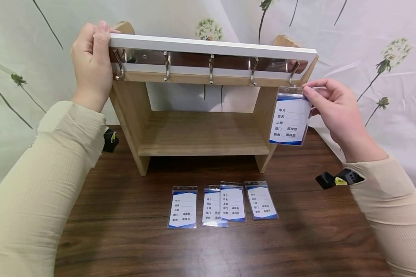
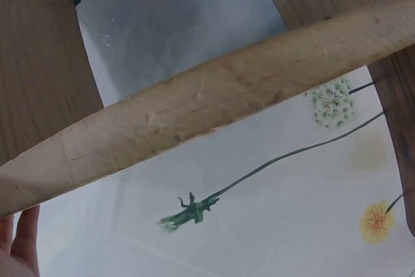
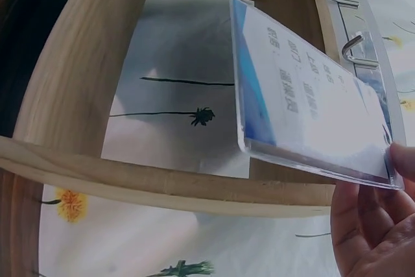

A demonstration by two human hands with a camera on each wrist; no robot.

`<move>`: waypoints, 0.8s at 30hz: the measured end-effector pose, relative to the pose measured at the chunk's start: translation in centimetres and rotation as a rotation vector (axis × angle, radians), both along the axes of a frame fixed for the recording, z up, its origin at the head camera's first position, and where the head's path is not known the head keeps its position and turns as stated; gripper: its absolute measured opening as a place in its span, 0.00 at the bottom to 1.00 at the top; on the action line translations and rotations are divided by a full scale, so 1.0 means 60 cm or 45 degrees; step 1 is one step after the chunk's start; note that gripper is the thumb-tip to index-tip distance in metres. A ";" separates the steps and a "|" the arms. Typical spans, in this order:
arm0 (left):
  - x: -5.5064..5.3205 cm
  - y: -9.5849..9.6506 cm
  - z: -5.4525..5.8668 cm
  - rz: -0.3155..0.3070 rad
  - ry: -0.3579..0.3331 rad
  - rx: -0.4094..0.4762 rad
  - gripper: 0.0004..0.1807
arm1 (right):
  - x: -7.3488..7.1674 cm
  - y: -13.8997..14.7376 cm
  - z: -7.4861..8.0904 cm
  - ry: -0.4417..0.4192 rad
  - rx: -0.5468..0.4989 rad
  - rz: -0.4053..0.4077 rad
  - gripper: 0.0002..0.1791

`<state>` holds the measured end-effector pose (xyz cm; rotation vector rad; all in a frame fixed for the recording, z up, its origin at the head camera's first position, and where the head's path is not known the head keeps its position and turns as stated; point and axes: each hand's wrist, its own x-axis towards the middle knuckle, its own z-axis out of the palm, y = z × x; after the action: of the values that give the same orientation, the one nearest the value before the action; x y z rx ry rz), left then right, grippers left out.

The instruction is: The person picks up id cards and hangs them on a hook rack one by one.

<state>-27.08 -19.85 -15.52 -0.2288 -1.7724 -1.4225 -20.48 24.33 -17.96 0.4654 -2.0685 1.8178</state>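
Observation:
My right hand (image 1: 339, 115) pinches a clear-sleeved badge card (image 1: 289, 119) by its top right corner, thumb in front and fingers behind. The badge hangs upright with its slotted top edge right below the rightmost hook (image 1: 294, 73). In the right wrist view the badge (image 3: 311, 102) tilts across the rack's open frame, its printed side showing. At the other end, my left hand (image 1: 91, 65) grips the white rail (image 1: 208, 45) of a wooden rack (image 1: 201, 132). Only some left fingertips (image 2: 26, 238) show in the left wrist view, beside the wooden side panel (image 2: 194, 102).
Several similar badges (image 1: 182, 207) lie face up on the dark wood table (image 1: 228, 250) before the rack; two of them overlap. Several metal hooks line the rail's metal strip (image 1: 194, 61). A white cloth (image 1: 378, 23) with dandelion prints hangs behind.

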 end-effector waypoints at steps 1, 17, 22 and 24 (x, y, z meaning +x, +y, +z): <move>0.000 0.000 0.000 0.002 0.002 0.001 0.16 | -0.001 -0.002 0.002 -0.006 -0.009 -0.008 0.03; -0.005 0.001 -0.006 0.026 0.108 -0.043 0.17 | -0.013 -0.018 0.010 -0.039 0.023 -0.122 0.02; -0.005 0.001 -0.006 0.022 0.114 -0.042 0.17 | -0.023 -0.021 0.010 -0.062 0.018 -0.132 0.02; -0.005 0.001 -0.006 0.022 0.113 -0.044 0.17 | -0.028 -0.022 0.009 -0.073 -0.005 -0.124 0.03</move>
<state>-27.38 -19.76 -15.90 -0.2899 -1.7232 -1.3500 -22.19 23.03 -17.43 0.3095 -2.0867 1.7978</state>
